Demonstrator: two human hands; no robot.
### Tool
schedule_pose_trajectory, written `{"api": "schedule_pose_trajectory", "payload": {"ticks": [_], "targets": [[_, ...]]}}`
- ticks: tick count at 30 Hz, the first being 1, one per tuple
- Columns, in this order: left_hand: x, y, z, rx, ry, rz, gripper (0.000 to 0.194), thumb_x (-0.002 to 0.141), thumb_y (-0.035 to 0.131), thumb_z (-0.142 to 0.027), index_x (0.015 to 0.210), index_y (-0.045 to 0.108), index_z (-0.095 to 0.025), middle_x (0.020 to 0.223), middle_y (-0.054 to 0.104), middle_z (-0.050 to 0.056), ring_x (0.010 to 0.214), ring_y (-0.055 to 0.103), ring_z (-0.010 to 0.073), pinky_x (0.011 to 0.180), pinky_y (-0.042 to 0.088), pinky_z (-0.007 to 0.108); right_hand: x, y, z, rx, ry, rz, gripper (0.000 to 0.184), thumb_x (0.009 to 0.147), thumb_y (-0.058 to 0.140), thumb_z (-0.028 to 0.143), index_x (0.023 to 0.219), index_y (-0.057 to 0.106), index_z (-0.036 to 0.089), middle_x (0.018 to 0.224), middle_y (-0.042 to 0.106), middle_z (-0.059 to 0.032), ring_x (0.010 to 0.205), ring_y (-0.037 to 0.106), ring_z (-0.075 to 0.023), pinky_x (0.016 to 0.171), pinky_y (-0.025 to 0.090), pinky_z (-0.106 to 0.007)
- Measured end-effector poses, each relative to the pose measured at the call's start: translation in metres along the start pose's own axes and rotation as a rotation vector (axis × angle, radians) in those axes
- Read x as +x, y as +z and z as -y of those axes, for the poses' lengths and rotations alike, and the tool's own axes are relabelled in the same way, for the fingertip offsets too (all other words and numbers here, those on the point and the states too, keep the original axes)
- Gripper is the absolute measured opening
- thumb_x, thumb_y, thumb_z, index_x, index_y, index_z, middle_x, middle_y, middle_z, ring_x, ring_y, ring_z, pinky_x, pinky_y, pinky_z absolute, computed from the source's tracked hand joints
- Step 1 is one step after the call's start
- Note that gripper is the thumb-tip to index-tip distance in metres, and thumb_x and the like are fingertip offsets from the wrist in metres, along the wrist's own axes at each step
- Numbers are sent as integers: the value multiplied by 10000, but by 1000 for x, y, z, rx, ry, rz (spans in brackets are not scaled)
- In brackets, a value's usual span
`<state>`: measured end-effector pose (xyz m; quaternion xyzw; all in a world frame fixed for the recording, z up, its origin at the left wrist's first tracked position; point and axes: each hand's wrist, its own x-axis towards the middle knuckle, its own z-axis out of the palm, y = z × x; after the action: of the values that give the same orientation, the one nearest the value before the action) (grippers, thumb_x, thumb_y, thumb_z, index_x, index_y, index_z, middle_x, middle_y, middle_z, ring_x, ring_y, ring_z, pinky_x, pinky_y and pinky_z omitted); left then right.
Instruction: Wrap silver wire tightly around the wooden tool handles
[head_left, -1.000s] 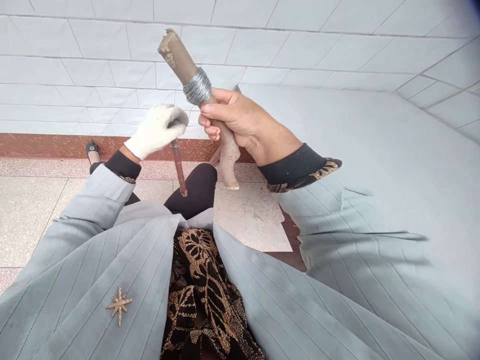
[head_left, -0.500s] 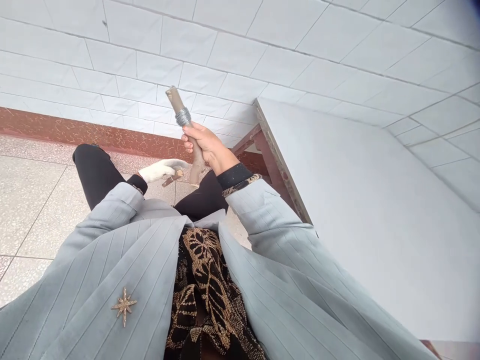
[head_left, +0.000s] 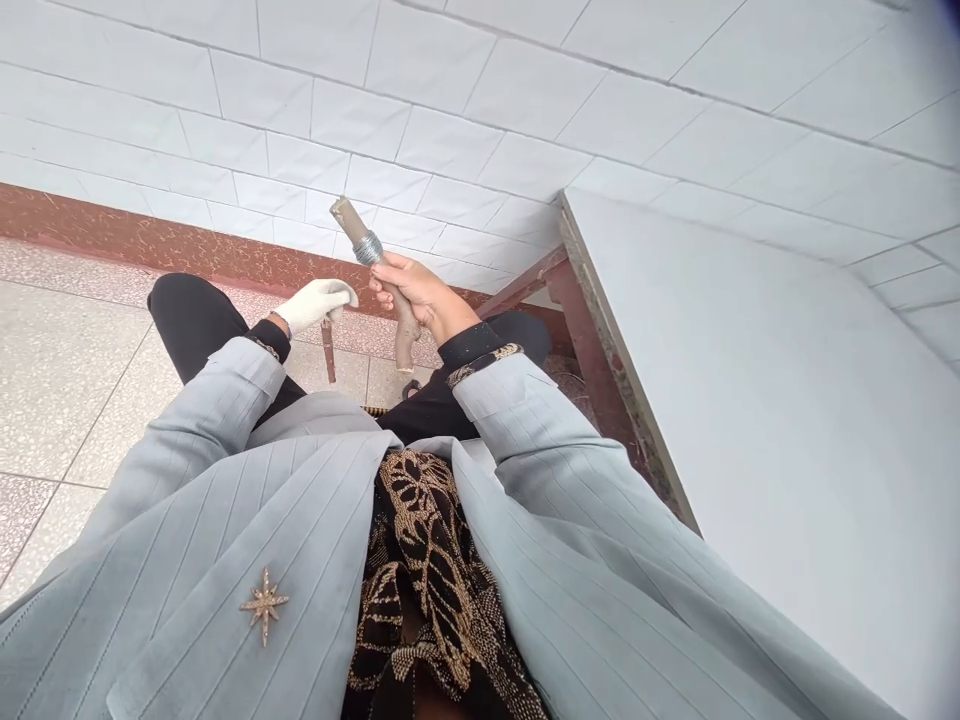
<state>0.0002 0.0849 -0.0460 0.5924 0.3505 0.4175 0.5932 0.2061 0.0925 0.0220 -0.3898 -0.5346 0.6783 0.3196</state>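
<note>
My right hand [head_left: 412, 290] is bare and wrapped round a wooden stick [head_left: 404, 335] with a knobbly, branching lower end. Silvery wire [head_left: 367, 248] is coiled tightly about the stick just above my thumb, and the cut top end sticks out past it, tilted up to the left. To the left, my left hand [head_left: 315, 305], in a white glove, is closed with its fingers curled. A short reddish-brown stick [head_left: 328, 352] points down from under it; the glove hides its upper end. The two hands are apart.
A white-topped table [head_left: 750, 380] with a reddish-brown frame [head_left: 589, 310] stands close on my right. Ahead is a white tiled wall [head_left: 450, 130] with a red-brown skirting [head_left: 150, 230]. My bent knees [head_left: 199, 320] are over the speckled floor [head_left: 67, 350].
The short brown stick has swung from slanting to nearly upright under my gloved hand, which has risen slightly. My right hand keeps its hold on the wire-wrapped stick. The view has shifted a little.
</note>
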Motion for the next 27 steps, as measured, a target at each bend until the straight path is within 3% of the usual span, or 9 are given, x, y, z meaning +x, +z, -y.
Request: {"api": "schedule_pose_trajectory", "payload": {"ticks": [7,9,12,14,16,19,21,23,27], "targets": [[-4,5,-6,300,-37,196,362,999,534,-357,1225,696,-125,599,503,-45,549,501,118,573,406,237,9,-14,17,-111,47,-125,224,976,716,301,1104,561,202,651,515,71,479,389,-69,443,325,-179],[-3,4,-12,492,-74,244,355,1002,492,-336,1215,698,-138,594,499,-44,535,499,124,587,400,248,16,-20,21,-309,101,-169,170,1003,647,251,1152,601,185,666,509,56,500,394,-82,472,341,-205],[6,-3,-22,788,-11,288,285,958,519,-306,1045,742,-152,704,607,1,626,542,135,669,413,268,33,-26,18,-897,156,-157,228,957,673,216,1176,692,155,758,590,-4,616,485,-118,574,377,-257],[17,-10,-27,881,2,302,248,922,547,-307,918,739,-151,756,645,21,676,552,145,692,405,280,46,-27,12,-1305,199,-8,208,919,703,224,1102,750,136,846,653,-49,704,532,-148,629,374,-288],[29,-19,-30,858,-39,364,205,876,587,-306,848,724,-155,760,653,22,684,549,147,685,397,285,57,-28,6,-1542,313,301,161,885,728,220,1003,779,124,862,677,-61,725,538,-158,646,365,-301],[48,-32,-25,620,-130,483,169,823,654,-324,795,698,-162,711,631,12,639,530,137,647,394,282,67,-39,4,-1376,487,846,229,817,798,243,1019,789,134,782,659,-9,699,532,-140,655,388,-278],[59,-40,-19,392,-190,502,246,817,695,-402,769,683,-161,684,623,19,615,529,139,627,412,290,69,-54,8,-1023,418,1021,374,782,835,325,1104,773,144,788,661,16,725,557,-132,686,423,-260],[68,-45,-11,231,-213,456,328,795,743,-478,757,679,-159,697,641,34,629,551,146,644,449,301,69,-70,14,-735,212,914,423,748,864,401,1058,750,137,821,662,9,749,572,-131,702,442,-259],[81,-45,-2,261,-238,398,296,835,743,-450,819,720,-155,841,726,62,767,633,166,785,514,321,71,-89,18,-465,-112,262,245,825,800,320,963,684,154,712,548,35,660,489,-103,617,406,-239]]}}
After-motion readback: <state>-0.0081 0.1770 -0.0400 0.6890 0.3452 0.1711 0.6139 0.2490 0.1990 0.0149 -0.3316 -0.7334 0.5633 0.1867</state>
